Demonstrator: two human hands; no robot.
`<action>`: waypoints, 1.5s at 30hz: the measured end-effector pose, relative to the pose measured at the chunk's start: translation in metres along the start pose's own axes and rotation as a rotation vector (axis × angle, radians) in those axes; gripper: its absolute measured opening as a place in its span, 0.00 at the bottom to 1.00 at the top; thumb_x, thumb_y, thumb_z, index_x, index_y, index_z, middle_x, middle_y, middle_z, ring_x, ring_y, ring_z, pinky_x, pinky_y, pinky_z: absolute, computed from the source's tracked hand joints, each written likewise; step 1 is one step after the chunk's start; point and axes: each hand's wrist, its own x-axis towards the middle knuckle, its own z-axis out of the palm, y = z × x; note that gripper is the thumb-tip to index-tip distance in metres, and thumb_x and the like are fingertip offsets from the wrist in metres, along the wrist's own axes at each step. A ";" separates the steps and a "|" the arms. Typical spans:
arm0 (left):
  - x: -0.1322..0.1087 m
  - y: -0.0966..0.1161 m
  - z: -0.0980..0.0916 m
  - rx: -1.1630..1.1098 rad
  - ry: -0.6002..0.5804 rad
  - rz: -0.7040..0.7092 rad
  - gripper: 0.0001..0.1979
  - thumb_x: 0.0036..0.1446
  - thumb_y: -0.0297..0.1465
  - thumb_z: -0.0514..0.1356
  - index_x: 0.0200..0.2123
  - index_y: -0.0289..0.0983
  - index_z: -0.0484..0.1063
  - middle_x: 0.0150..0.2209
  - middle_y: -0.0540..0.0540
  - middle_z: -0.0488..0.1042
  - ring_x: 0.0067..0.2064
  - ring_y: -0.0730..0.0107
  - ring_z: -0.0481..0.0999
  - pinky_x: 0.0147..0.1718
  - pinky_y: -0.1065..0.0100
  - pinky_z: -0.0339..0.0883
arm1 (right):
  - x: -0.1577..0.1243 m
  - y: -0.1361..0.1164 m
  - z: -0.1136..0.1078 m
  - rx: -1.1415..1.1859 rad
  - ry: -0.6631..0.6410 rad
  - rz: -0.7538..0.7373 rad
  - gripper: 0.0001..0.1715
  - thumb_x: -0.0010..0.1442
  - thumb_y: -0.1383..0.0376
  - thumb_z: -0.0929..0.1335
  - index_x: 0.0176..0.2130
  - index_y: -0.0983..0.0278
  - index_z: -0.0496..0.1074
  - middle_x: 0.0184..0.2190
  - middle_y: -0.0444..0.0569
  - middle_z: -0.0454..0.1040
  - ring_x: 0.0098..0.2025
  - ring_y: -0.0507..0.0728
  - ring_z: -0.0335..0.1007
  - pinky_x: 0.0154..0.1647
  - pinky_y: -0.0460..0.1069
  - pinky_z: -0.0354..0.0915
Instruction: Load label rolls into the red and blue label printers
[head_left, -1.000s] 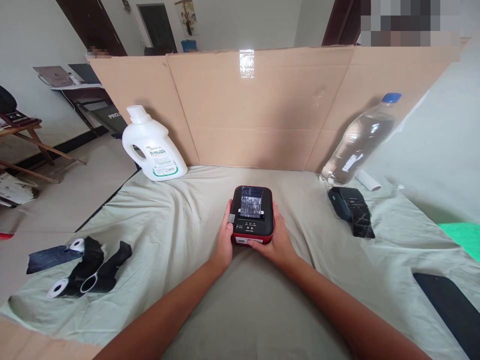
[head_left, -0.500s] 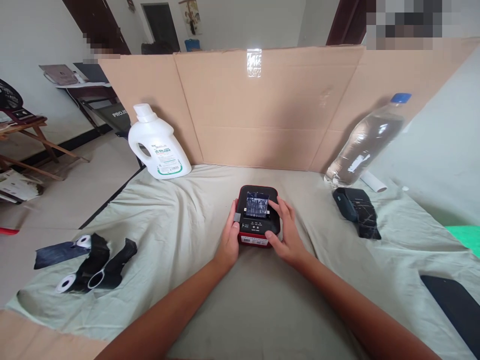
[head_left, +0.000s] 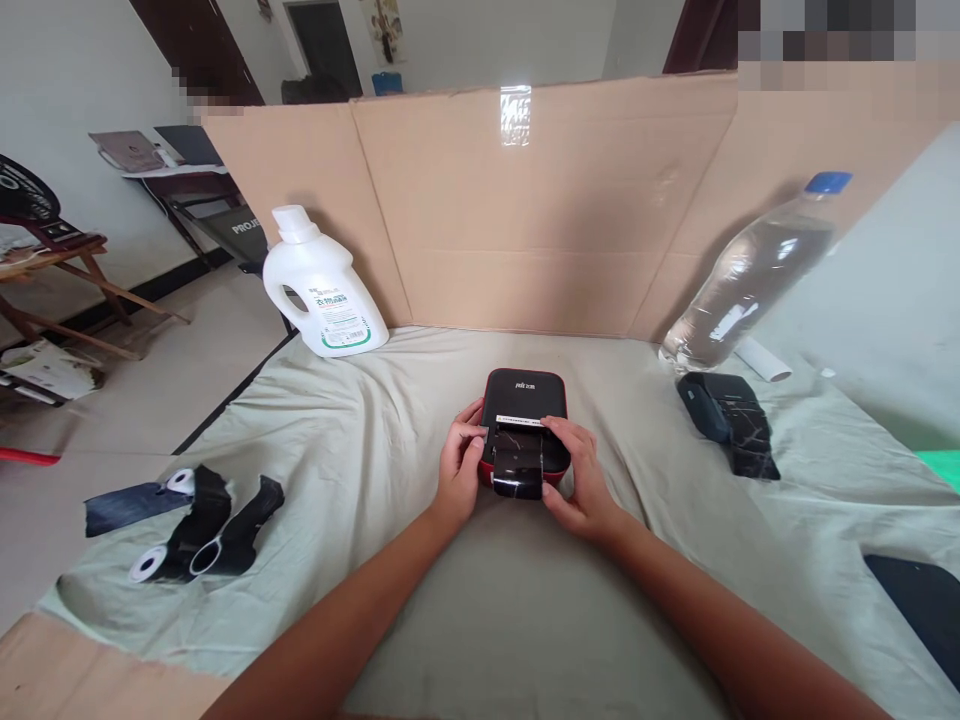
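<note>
Boxy black-and-red plastic device (head_left: 525,400) lies centrally, over the grey-green fabric cloth (head_left: 450,620). Left hand (head_left: 459,462) and right hand (head_left: 583,482) grip opposite sides, fingers bent. Advisable: even side pressure, glossy black marbled strip (head_left: 517,462) unobstructed.

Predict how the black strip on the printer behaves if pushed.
The strip probably flexes easily, since it curves down at the near edge of the printer. It looks thin, so likely light. Its glossy face may be slippery.
</note>
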 end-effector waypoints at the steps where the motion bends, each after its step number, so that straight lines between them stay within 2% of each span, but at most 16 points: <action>1: 0.003 0.001 -0.002 0.011 -0.027 0.013 0.13 0.65 0.43 0.56 0.34 0.40 0.69 0.64 0.43 0.66 0.67 0.52 0.64 0.63 0.48 0.58 | 0.001 0.000 0.000 -0.011 -0.004 0.000 0.42 0.59 0.62 0.64 0.69 0.59 0.49 0.60 0.58 0.66 0.62 0.69 0.62 0.59 0.66 0.59; 5: 0.013 0.005 -0.007 0.028 -0.106 0.031 0.18 0.64 0.44 0.57 0.28 0.39 0.66 0.66 0.43 0.64 0.68 0.49 0.61 0.65 0.45 0.54 | 0.002 0.001 -0.001 -0.065 -0.036 0.026 0.44 0.57 0.62 0.65 0.68 0.59 0.50 0.58 0.58 0.69 0.62 0.70 0.63 0.59 0.66 0.58; 9: 0.014 0.003 -0.007 0.016 -0.135 0.049 0.18 0.64 0.45 0.57 0.27 0.39 0.64 0.68 0.43 0.61 0.68 0.48 0.61 0.65 0.44 0.54 | 0.004 0.000 0.000 -0.110 -0.025 0.025 0.43 0.56 0.62 0.66 0.67 0.60 0.52 0.56 0.58 0.71 0.62 0.70 0.64 0.58 0.65 0.57; 14: 0.010 -0.004 -0.011 0.056 -0.112 0.134 0.16 0.65 0.45 0.56 0.34 0.40 0.72 0.65 0.41 0.65 0.67 0.49 0.63 0.65 0.44 0.54 | 0.003 -0.001 0.002 -0.143 0.000 0.010 0.44 0.55 0.63 0.66 0.67 0.61 0.52 0.56 0.58 0.71 0.63 0.70 0.63 0.58 0.65 0.56; 19: 0.010 -0.014 -0.018 0.169 -0.137 0.302 0.13 0.69 0.40 0.53 0.42 0.40 0.73 0.63 0.40 0.66 0.65 0.54 0.66 0.61 0.46 0.61 | 0.001 0.000 0.005 -0.167 0.027 -0.026 0.43 0.56 0.64 0.65 0.68 0.61 0.51 0.58 0.59 0.70 0.65 0.71 0.58 0.60 0.67 0.54; 22: 0.010 -0.016 -0.021 0.267 -0.121 0.376 0.12 0.69 0.37 0.51 0.43 0.40 0.73 0.61 0.40 0.66 0.63 0.57 0.67 0.60 0.49 0.64 | -0.001 -0.001 0.005 -0.160 0.032 -0.026 0.42 0.56 0.64 0.65 0.67 0.62 0.51 0.62 0.61 0.66 0.68 0.72 0.53 0.61 0.68 0.52; 26: 0.009 -0.014 -0.022 0.366 -0.088 0.409 0.13 0.70 0.38 0.51 0.43 0.39 0.72 0.57 0.39 0.69 0.59 0.59 0.70 0.58 0.51 0.64 | -0.001 0.000 0.002 -0.140 0.011 -0.017 0.40 0.59 0.62 0.63 0.68 0.63 0.50 0.68 0.63 0.56 0.73 0.74 0.39 0.63 0.70 0.50; 29: 0.009 -0.013 -0.022 0.386 -0.092 0.412 0.13 0.70 0.38 0.51 0.42 0.39 0.72 0.55 0.39 0.71 0.57 0.59 0.71 0.57 0.51 0.65 | 0.000 0.000 0.001 -0.120 -0.015 -0.018 0.40 0.61 0.63 0.61 0.69 0.62 0.49 0.69 0.62 0.55 0.74 0.73 0.34 0.64 0.71 0.49; 32: 0.009 -0.013 -0.021 0.378 -0.106 0.406 0.12 0.70 0.37 0.51 0.42 0.39 0.71 0.53 0.40 0.74 0.55 0.60 0.72 0.55 0.52 0.66 | 0.000 0.000 0.001 -0.103 -0.018 -0.017 0.39 0.61 0.65 0.61 0.69 0.61 0.50 0.68 0.60 0.58 0.74 0.71 0.38 0.65 0.70 0.50; 35: 0.009 -0.012 -0.020 0.355 -0.109 0.390 0.11 0.70 0.35 0.51 0.41 0.39 0.71 0.50 0.41 0.76 0.53 0.62 0.73 0.54 0.54 0.66 | -0.002 0.001 -0.001 -0.075 -0.024 -0.026 0.35 0.61 0.65 0.60 0.66 0.61 0.55 0.65 0.58 0.64 0.71 0.68 0.51 0.64 0.68 0.51; 38: 0.010 -0.012 -0.019 0.335 -0.103 0.386 0.10 0.70 0.34 0.51 0.41 0.40 0.71 0.49 0.42 0.77 0.53 0.63 0.73 0.54 0.54 0.66 | 0.004 0.002 -0.008 -0.024 -0.041 -0.020 0.26 0.63 0.65 0.57 0.59 0.60 0.65 0.59 0.55 0.71 0.63 0.65 0.64 0.63 0.66 0.52; 40: 0.010 -0.012 -0.019 0.328 -0.099 0.381 0.10 0.70 0.34 0.51 0.40 0.40 0.71 0.49 0.43 0.77 0.52 0.63 0.73 0.53 0.55 0.66 | 0.018 0.004 -0.015 0.003 -0.063 0.044 0.20 0.66 0.64 0.57 0.51 0.60 0.72 0.52 0.52 0.77 0.57 0.62 0.70 0.60 0.63 0.56; 42: 0.010 -0.012 -0.019 0.333 -0.098 0.376 0.10 0.70 0.34 0.51 0.40 0.40 0.71 0.49 0.43 0.77 0.52 0.63 0.73 0.53 0.55 0.67 | 0.041 0.006 -0.022 -0.015 -0.136 0.185 0.18 0.67 0.62 0.58 0.45 0.60 0.75 0.44 0.51 0.80 0.50 0.61 0.73 0.55 0.58 0.62; 45: 0.010 -0.013 -0.019 0.347 -0.094 0.378 0.11 0.70 0.35 0.51 0.39 0.40 0.71 0.48 0.42 0.77 0.52 0.63 0.73 0.53 0.55 0.67 | 0.085 0.010 -0.025 -0.150 -0.427 0.364 0.15 0.65 0.63 0.62 0.43 0.61 0.77 0.41 0.51 0.81 0.44 0.59 0.74 0.46 0.53 0.65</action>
